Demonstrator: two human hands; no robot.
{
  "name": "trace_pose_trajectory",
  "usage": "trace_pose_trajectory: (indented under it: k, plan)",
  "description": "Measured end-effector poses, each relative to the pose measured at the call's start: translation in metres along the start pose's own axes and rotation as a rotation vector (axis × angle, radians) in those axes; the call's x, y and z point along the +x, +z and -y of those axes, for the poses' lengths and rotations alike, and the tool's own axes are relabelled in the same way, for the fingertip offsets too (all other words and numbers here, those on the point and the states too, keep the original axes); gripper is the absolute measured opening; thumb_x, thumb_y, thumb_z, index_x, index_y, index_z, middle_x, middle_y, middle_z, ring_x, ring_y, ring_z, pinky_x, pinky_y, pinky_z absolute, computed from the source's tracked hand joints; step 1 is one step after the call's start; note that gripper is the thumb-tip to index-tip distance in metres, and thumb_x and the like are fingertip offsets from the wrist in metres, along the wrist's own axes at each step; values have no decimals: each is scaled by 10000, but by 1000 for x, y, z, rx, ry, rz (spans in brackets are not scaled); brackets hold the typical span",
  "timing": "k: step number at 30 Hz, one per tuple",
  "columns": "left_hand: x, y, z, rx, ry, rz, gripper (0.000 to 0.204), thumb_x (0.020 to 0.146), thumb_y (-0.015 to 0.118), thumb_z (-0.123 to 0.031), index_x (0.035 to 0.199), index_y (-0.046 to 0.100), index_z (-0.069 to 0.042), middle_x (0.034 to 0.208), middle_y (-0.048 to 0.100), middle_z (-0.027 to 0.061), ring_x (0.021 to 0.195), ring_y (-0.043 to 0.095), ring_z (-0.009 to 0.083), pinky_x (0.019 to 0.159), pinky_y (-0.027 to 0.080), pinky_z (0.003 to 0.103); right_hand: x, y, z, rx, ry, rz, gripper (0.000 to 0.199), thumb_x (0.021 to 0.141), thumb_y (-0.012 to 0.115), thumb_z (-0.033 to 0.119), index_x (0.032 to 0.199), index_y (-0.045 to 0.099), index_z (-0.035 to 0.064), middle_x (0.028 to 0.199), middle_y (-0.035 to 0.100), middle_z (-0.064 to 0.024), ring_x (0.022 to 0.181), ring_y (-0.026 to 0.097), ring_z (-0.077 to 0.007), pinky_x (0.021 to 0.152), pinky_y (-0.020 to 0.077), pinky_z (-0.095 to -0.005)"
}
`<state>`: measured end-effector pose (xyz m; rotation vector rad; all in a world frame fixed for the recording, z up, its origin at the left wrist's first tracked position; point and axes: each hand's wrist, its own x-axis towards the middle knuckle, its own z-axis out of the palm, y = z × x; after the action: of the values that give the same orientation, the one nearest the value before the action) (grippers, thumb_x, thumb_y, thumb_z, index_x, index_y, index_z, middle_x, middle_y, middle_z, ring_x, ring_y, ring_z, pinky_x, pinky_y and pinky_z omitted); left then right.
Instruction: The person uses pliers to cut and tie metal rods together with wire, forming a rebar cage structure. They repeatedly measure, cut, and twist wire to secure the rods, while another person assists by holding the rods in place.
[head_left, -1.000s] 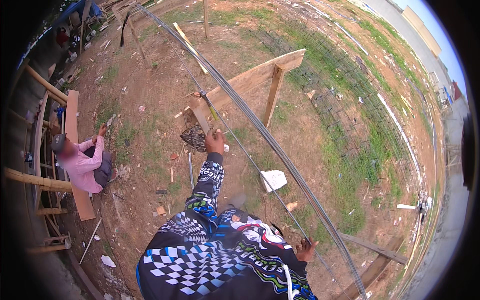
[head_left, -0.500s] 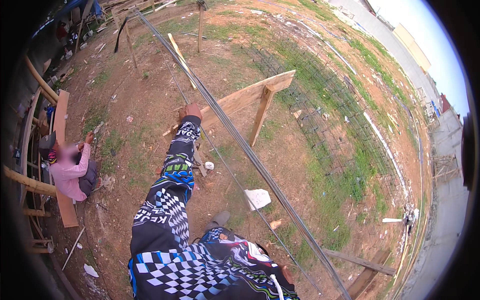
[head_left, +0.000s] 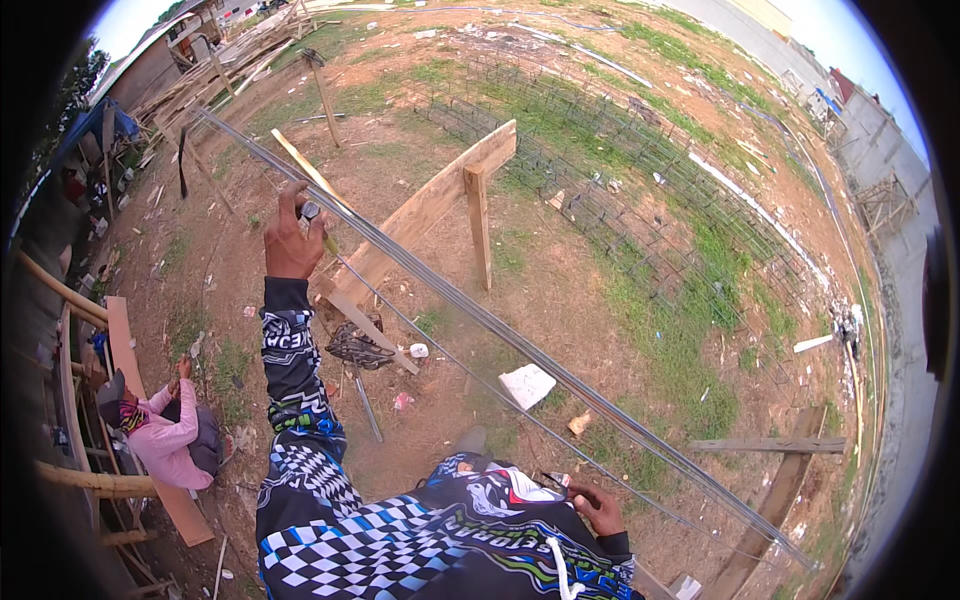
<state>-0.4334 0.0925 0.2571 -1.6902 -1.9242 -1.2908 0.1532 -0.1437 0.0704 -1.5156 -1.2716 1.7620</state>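
My left hand (head_left: 290, 245) is raised beside the long bundle of thin steel bars (head_left: 470, 290), its fingers curled round a tape measure (head_left: 310, 211) with a bit of yellow blade showing. Just below it runs a single thin bar (head_left: 440, 332), apart from the bundle over most of its length. Low in the view, close to my body, my right hand (head_left: 602, 510) has its fingers bent together. A small dark, thin thing shows at those fingertips, too small to name. Behind the bars stands a wooden plank (head_left: 430, 205) on an upright post (head_left: 479, 225).
At the left a person in a pink top (head_left: 170, 440) sits by a board (head_left: 185, 510). Tied rebar cages (head_left: 640, 230) lie on the grass at the right. A white block (head_left: 527, 385) and a dark heap (head_left: 360, 345) are on the ground under the bars.
My left hand has come back from the plank and turned, so the tape measure now shows. My right hand has come further into view. The whole view has swung to the left.
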Motion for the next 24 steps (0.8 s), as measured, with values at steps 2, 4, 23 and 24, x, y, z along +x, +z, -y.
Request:
trace_pose_trajectory:
  k: [2,4,23,24]
  plan:
    - [3,-4,-72,-199,182,-42,545,823,717,-80,1297,448,-95,947,631,118,832,671,231,748,552,350,11,3,54,16,-213,-42,457,840,705,218,1221,587,-4,1075,668,-120,983,652,-208,892,502,-345]
    - [-7,0,-125,-332,320,10,523,832,720,-58,1280,451,-45,985,627,121,848,644,187,759,541,308,25,6,105,-184,-535,-181,591,769,753,219,1272,539,-7,1125,647,-142,1014,641,-242,921,489,-368]
    - [-406,228,-363,-383,626,1443,364,922,562,-390,1062,658,-68,874,675,175,832,649,354,747,500,448,-139,-16,-142,293,233,-744,603,827,590,132,1397,417,37,820,667,-97,582,613,-176,584,502,-301]
    - [-408,226,-366,-338,634,1495,350,919,568,-386,1055,667,-79,838,682,171,810,653,354,734,502,454,-138,-14,-143,251,272,-734,622,827,590,136,1413,401,54,842,673,-113,595,621,-183,589,507,-308]
